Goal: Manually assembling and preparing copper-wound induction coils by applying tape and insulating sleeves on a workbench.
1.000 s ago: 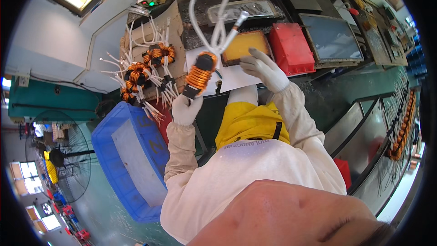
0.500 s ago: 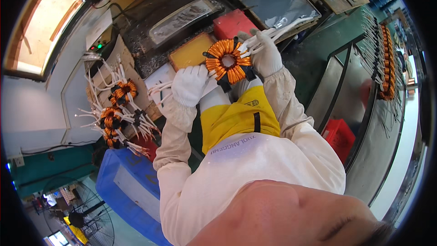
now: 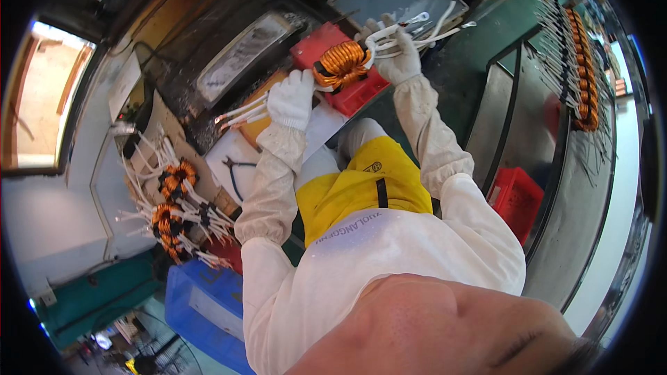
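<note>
Copper coil (image 3: 342,64) held up between both gloved hands above the red bin (image 3: 361,94) at the table's far edge; left hand (image 3: 292,97) steadying one side, fingers closed; right hand (image 3: 396,55) gripping the white leads (image 3: 424,28), kept clear.

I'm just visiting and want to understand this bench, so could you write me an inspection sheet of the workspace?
Surface: a crowded bench, dark and worn, with white paper under the arms.
Job's things: an orange wound coil with white leads, held between both hands above a red bin.
Clutter: pliers on the paper; finished coils piled at the person's left; a blue crate below them.
Hands: the left hand, in a white glove, grips the coil's side; the right hand, gloved, holds the coil and its leads.
Cables: white leads fan out from every coil; a dark cable runs along the bench's back.
Surroundings: a rack of coils at the right; a window at the left.
</note>
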`<state>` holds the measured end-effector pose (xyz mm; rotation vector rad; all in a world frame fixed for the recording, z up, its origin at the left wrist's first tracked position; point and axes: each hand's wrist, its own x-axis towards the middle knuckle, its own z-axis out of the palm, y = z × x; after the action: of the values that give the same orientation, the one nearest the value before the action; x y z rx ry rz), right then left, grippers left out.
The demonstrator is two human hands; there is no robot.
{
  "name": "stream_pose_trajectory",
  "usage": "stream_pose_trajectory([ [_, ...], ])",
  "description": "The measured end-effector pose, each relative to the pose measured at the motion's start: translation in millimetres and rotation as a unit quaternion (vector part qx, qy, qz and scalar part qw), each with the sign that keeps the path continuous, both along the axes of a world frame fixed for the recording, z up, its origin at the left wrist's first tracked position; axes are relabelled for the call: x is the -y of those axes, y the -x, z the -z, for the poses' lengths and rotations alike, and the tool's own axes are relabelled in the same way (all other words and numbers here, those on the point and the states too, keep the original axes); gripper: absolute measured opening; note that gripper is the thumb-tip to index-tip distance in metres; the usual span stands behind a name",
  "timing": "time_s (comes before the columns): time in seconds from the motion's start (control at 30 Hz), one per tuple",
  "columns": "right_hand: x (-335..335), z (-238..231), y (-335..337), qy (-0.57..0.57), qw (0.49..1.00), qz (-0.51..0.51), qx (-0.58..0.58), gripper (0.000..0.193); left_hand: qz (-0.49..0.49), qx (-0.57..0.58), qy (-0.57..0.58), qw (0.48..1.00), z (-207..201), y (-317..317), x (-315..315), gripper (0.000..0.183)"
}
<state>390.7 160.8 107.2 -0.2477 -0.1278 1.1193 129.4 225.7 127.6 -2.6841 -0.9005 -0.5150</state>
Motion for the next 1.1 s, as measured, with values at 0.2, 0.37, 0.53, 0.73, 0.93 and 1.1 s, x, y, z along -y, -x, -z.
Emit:
stream_pose_trajectory([
  [0.2, -7.0, 30.9, -10.0, -0.043, 0.999, 0.003, -0.032, 0.064, -0.024, -0.036, -0.033, 0.999, 2.8, -10.4, -2.6, 0.025],
  [0.37, -3.4, 29.5, -15.0, -0.022, 1.000, -0.010, 0.020, 0.053, -0.039, -0.053, -0.069, 0.995, 5.4, -12.0, 1.7, 0.020],
  [0.53, 4.7, 27.4, -19.2, 0.035, 0.996, -0.016, 0.086, 0.039, -0.027, -0.037, -0.085, 0.995, 6.5, -10.8, 3.2, 0.019],
  [0.73, 7.9, 29.4, -25.5, 0.038, 0.996, -0.030, 0.070, 0.040, -0.030, -0.031, -0.035, 0.998, 7.7, -9.2, 5.3, 0.038],
  [0.93, 13.0, 37.1, -32.1, 0.023, 0.994, -0.047, 0.100, 0.061, -0.018, -0.024, -0.085, 0.996, 8.8, -8.0, 8.3, 0.027],
  [1.1, 19.8, 34.9, -32.5, -0.026, 0.990, -0.057, 0.125, 0.063, -0.029, -0.048, -0.096, 0.994, 9.1, -6.6, 10.8, 0.030],
])
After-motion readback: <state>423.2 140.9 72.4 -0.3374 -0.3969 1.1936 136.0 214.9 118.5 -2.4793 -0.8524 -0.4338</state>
